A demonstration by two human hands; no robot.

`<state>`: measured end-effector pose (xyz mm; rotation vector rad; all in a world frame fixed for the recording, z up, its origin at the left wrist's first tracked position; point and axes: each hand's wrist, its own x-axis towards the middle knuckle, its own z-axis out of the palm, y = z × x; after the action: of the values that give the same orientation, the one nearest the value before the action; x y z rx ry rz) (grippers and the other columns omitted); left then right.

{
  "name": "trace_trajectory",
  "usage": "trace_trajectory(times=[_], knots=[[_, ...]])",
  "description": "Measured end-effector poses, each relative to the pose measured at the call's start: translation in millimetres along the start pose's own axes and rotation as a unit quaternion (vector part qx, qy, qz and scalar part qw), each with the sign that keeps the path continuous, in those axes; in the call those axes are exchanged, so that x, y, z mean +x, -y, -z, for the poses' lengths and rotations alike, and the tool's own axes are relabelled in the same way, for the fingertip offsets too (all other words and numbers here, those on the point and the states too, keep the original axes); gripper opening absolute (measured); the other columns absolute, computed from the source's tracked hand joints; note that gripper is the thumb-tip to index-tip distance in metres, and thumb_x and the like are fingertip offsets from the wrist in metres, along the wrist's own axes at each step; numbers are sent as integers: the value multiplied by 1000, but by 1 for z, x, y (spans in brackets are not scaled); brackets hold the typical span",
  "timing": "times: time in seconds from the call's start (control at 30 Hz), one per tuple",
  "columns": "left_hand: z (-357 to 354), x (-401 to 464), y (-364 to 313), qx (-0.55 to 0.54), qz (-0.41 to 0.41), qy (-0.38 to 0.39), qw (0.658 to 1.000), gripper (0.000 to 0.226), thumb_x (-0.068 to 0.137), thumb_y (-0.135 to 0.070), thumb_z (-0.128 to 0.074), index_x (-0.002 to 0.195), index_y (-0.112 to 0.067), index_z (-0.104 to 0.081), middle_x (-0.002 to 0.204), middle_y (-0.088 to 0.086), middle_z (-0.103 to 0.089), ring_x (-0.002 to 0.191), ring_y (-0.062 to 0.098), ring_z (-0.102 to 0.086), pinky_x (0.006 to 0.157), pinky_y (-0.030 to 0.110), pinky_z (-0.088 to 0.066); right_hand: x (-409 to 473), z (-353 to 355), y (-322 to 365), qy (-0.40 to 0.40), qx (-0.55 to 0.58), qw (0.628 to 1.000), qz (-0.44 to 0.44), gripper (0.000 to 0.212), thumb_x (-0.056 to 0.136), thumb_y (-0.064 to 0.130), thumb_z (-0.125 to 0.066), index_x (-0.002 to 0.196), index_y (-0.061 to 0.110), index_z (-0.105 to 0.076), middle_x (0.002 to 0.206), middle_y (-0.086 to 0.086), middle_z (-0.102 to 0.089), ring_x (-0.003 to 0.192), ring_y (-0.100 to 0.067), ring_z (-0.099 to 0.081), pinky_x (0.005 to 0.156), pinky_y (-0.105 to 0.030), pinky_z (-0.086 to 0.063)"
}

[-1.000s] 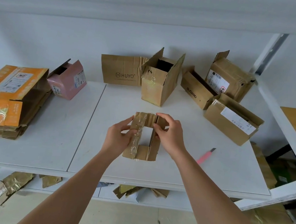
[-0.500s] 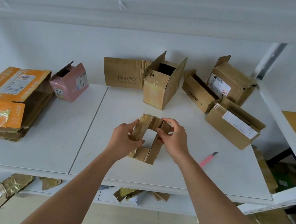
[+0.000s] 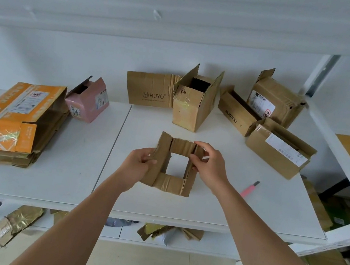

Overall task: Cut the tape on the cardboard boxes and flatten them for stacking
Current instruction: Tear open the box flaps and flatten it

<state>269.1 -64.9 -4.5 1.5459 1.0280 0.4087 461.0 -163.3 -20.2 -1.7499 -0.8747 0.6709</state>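
Your two forearms reach forward from the bottom edge and converge over the white tabletop (image 3: 180, 208). Your left hand (image 3: 135, 167) curls round the left wall of the small cardboard box (image 3: 169, 182), thumb on top and fingers wrapped beneath, a firm grip. Your right hand (image 3: 210, 166) pinches the box's upper right corner between thumb and bent fingers. The box is open at both ends, so the tabletop shows through its square middle, and it is held just above the surface, tilted toward you. A pink utility knife (image 3: 250, 187) lies to its right. Farther back stand an open upright box (image 3: 193, 103), a flattened HUYO carton (image 3: 150, 92) and more boxes at right.
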Motion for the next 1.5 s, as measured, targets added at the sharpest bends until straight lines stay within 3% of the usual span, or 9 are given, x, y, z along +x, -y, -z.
trace_trajectory(times=[0.1, 0.23, 0.47, 0.73, 0.87, 1.03, 1.17, 1.33, 1.5], knots=[[-3, 1, 8, 1, 15, -102, 995, 32, 99, -1, -48, 116, -29, -49, 102, 10, -66, 85, 25, -64, 67, 38, -55, -2, -7, 2, 16, -8, 1000, 6, 39, 91, 16, -69, 127, 28, -59, 116, -10, -51, 88, -14, -58, 56, -9, -51], [-11, 9, 17, 164, -59, -198, 965, 28, 98, -6, -53, 123, -18, -58, 122, 2, -56, 102, 25, -60, 75, 38, -59, -5, -15, 1, 13, -18, 1000, 8, 40, 91, 22, -69, 129, 30, -57, 116, -6, -51, 88, -10, -55, 55, -7, -49], [-24, 13, 26, 276, -51, -57, 958, 68, 93, -44, -59, 149, -17, -31, 129, 0, -50, 108, 20, -53, 83, 29, -45, -10, -5, -3, -6, -17, 1000, -2, 40, 90, 22, -70, 128, 30, -57, 118, -8, -52, 97, -18, -58, 67, -20, -59], [-18, 18, 7, 277, -102, -89, 951, 39, 90, -14, -57, 129, -13, -53, 113, 4, -58, 87, 17, -52, 66, 24, -40, -26, -4, -1, -13, 11, 1000, -17, 37, 90, 20, -71, 122, 22, -52, 104, -5, -62, 90, -21, -67, 82, -40, -60], [-15, 18, -9, 386, -201, -48, 899, 48, 94, -9, -51, 141, -13, -43, 116, -2, -55, 100, 22, -54, 92, 39, -45, -38, -13, -16, -17, 61, 996, -62, 38, 90, 12, -70, 116, 15, -42, 100, -9, -65, 80, -20, -71, 75, -34, -62], [-29, 15, 7, 396, -125, 86, 906, 16, 105, -21, -37, 104, -16, -53, 78, -4, -48, 68, 12, -44, 60, 25, -33, -42, -13, -34, -39, -10, 993, -111, 33, 89, 13, -71, 110, 13, -45, 106, -16, -66, 85, -23, -69, 73, -31, -60], [-32, 22, 2, 409, -120, 101, 899, 18, 104, -18, -37, 113, -21, -54, 81, 0, -56, 67, 14, -52, 59, 26, -36, -34, -1, -34, -36, -220, 972, -82, 54, 84, 31, -77, 128, 13, -51, 120, -10, -56, 111, -24, -55, 93, -32, -48], [-33, 24, 3, 403, -107, 108, 902, 20, 104, -16, -37, 111, -23, -54, 78, 0, -56, 64, 14, -51, 56, 25, -35, -25, -2, -26, 50, -219, 972, -75, 87, 75, 42, -81, 145, 29, -29, 135, -5, -48, 128, -27, -44, 103, -48, -43], [-31, 21, 4, 393, -107, 113, 906, 19, 103, -15, -38, 105, -24, -54, 73, -3, -51, 62, 12, -47, 57, 24, -34, -24, -3, -32, 9, -253, 967, -8, 62, 88, 47, -68, 141, 30, -40, 125, 0, -61, 116, -23, -57, 98, -41, -49]])
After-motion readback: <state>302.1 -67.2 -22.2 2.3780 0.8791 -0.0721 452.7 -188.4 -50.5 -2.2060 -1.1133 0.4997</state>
